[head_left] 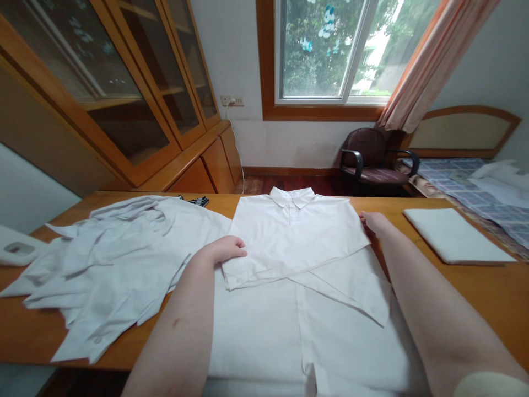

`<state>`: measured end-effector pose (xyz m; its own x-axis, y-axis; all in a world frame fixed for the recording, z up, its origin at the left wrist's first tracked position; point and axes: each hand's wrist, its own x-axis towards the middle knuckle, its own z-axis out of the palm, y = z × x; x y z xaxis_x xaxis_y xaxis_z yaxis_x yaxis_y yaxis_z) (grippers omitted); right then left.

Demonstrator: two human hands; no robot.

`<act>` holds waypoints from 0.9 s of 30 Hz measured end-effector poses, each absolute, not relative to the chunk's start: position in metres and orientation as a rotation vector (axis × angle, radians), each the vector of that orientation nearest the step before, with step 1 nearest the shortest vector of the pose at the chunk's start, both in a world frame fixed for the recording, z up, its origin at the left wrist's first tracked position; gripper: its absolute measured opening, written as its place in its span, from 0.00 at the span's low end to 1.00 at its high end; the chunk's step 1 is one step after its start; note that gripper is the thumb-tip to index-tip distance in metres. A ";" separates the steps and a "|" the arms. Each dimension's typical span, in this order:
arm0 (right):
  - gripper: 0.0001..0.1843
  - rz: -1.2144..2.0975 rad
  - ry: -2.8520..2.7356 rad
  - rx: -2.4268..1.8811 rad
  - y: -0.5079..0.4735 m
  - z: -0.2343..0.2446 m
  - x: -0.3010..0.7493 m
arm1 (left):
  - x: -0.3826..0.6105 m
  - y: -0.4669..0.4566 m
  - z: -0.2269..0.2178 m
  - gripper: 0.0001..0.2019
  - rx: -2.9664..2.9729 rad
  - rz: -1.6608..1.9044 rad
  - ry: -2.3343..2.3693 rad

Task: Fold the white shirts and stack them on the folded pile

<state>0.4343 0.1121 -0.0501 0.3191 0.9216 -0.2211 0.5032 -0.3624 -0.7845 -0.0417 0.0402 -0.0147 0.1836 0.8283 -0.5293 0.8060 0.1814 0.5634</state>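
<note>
A white collared shirt (pixel 297 237) lies spread on the table, collar toward the far edge. Both its sleeves are folded across the front, the left-side one ending in a cuff near my left hand. My left hand (pixel 229 249) is closed at the shirt's left edge, beside the folded sleeve, with its fingertips pressed together on the cloth. At the opposite side my right hand (pixel 373 223) has its fingers closed at the right edge, below the shoulder; they are partly hidden. The lower part of the shirt reaches toward me between my forearms.
A heap of white shirts (pixel 124 248) covers the left of the wooden table (pixel 413 270). A flat white folded piece (pixel 457 234) lies at the right. Behind stand a glass-doored cabinet (pixel 194 149), an armchair (pixel 372 157) and a bed (pixel 458 176).
</note>
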 end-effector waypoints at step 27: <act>0.20 1.175 -1.332 -1.973 0.043 -0.041 0.449 | -0.049 0.042 -0.019 0.13 1.445 0.031 1.580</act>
<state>0.4488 0.0430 -0.0413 0.1563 0.9096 -0.3850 0.4954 -0.4094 -0.7662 -0.0490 0.0419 -0.0187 0.1612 0.7787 -0.6063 0.7546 0.2987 0.5843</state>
